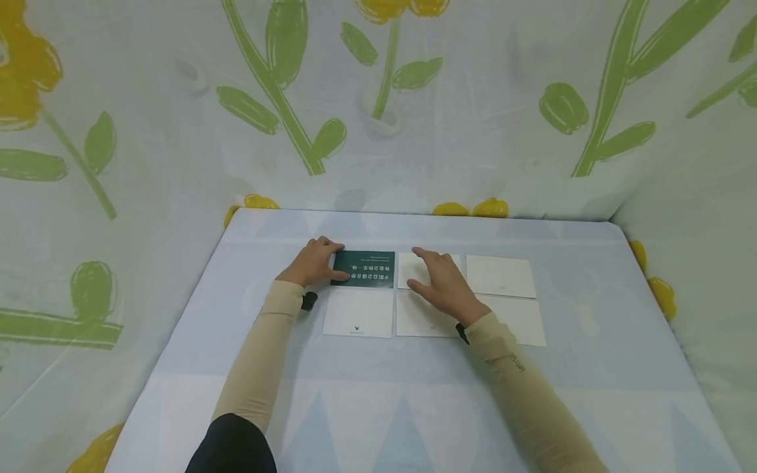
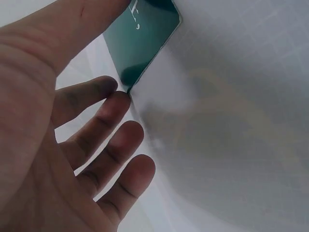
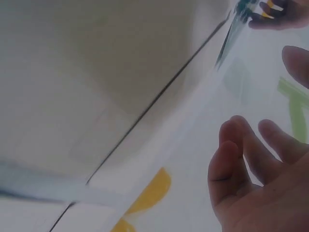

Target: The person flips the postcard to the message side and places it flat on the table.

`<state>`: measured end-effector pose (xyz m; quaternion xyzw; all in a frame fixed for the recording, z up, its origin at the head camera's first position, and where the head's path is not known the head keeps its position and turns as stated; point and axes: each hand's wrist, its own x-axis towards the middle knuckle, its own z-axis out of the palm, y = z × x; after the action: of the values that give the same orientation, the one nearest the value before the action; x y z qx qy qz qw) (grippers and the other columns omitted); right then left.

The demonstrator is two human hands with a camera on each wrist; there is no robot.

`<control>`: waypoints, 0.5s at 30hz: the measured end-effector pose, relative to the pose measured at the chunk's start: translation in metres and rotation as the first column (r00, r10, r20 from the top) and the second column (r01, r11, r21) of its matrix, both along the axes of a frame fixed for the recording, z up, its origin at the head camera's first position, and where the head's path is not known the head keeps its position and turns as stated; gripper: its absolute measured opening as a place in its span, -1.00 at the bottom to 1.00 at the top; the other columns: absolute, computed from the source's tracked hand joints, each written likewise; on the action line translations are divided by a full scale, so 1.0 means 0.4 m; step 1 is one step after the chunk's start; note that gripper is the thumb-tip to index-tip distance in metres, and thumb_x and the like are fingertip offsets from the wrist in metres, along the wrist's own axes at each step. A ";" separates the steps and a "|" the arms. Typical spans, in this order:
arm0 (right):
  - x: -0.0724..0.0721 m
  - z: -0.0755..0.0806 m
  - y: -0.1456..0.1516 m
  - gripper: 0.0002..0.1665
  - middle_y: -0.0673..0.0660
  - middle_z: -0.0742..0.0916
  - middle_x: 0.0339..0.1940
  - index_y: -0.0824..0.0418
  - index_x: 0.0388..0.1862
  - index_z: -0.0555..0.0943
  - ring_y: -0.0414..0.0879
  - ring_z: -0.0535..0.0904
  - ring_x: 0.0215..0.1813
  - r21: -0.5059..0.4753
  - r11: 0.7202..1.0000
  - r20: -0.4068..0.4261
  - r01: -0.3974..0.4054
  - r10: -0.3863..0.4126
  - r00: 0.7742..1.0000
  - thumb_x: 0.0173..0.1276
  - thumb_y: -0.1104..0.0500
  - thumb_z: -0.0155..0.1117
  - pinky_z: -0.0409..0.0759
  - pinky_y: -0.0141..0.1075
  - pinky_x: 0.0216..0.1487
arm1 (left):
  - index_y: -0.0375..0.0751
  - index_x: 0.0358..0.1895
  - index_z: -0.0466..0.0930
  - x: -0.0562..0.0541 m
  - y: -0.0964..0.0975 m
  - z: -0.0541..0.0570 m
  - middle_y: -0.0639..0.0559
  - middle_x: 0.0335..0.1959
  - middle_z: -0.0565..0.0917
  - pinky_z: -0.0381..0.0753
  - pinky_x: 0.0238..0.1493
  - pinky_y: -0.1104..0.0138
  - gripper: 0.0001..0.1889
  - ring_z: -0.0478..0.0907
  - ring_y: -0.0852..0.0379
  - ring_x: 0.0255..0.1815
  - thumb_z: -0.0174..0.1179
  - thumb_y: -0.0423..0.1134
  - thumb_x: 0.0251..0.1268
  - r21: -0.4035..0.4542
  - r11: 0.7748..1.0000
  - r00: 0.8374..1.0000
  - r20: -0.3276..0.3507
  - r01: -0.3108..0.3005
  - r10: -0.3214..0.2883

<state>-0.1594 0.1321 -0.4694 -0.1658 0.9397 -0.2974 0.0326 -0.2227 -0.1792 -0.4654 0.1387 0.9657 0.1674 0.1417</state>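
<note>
A dark green card [image 1: 372, 269] with white printed writing lies at the far left of a two-row layout of cards. My left hand [image 1: 310, 261] is at its left side, thumb [image 2: 91, 21] over the card's face and a fingertip [image 2: 120, 99] right at a corner. My right hand [image 1: 443, 286] is above the white cards, fingers spread and relaxed, with nothing between them. Beneath it, a white card [image 1: 408, 268] in the far row and another white card [image 1: 416, 322] in the near row are partly hidden.
Left in the near row is a white card [image 1: 357, 314] with a small dark mark. At the right lie a far white card [image 1: 499, 276] and a near white card [image 1: 526, 320]. The pale blue tabletop [image 1: 597, 368] meets a flower-patterned curtain [image 1: 473, 131] behind.
</note>
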 end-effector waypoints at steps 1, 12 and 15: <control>-0.004 0.000 -0.009 -0.13 0.19 0.49 0.45 0.14 0.58 0.26 0.13 0.38 0.33 0.005 1.000 0.009 -0.006 0.006 1.000 0.40 -0.03 0.39 0.40 -0.01 0.36 | -0.22 0.46 0.40 -0.001 0.000 -0.001 -0.23 0.35 0.41 0.37 0.37 0.00 -0.13 0.34 -0.17 0.27 0.51 0.07 0.13 -0.005 1.000 1.000 0.004 -0.004 0.004; -0.052 -0.002 -0.090 -0.06 0.23 0.47 0.47 0.16 0.59 0.23 0.20 0.39 0.33 0.077 0.996 0.041 -0.048 0.045 0.998 0.36 -0.05 0.43 0.39 0.02 0.36 | -0.18 0.45 0.44 0.003 0.011 0.013 -0.19 0.31 0.43 0.40 0.35 0.01 -0.16 0.34 -0.13 0.26 0.52 0.06 0.12 -0.011 0.999 0.999 0.028 -0.035 0.036; -0.062 -0.005 -0.108 -0.05 0.25 0.48 0.46 0.18 0.59 0.23 0.21 0.39 0.32 0.090 0.995 0.051 -0.049 0.045 0.998 0.35 -0.06 0.45 0.39 0.03 0.35 | -0.19 0.43 0.45 0.002 0.012 0.015 -0.19 0.31 0.44 0.41 0.34 0.01 -0.17 0.35 -0.14 0.24 0.52 0.07 0.11 -0.035 0.999 1.000 0.015 -0.025 0.026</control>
<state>-0.1843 0.0887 -0.4712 -0.1790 0.9470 -0.2573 0.0701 -0.2218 -0.1745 -0.4593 0.1226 0.9691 0.1534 0.1494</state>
